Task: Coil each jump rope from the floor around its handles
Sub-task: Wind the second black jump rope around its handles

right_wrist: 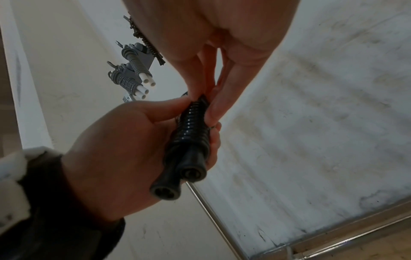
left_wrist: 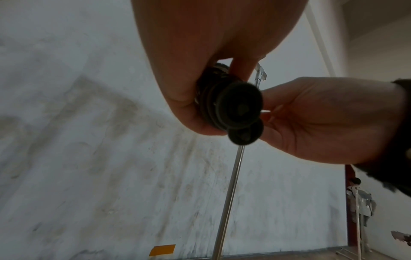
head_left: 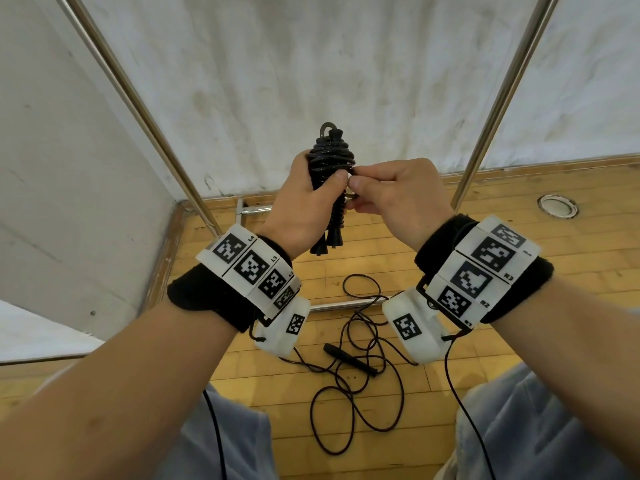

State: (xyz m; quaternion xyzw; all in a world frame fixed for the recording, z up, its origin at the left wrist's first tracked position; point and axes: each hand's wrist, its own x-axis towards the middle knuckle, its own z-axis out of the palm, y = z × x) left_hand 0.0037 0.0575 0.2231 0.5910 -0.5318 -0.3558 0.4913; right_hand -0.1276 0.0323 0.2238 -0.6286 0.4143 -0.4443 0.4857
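A second jump rope lies loose on the floor below as the left hand wraps the coiled rope and the right hand's grip pinches beside it — apparently securing the end; unwound rope likely next.

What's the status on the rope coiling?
Left hand grips coiled rope by its handles. Right hand pinches the coil's side, apparently tucking the end. Second rope loose on floor, uncoiled. Nothing in the way.
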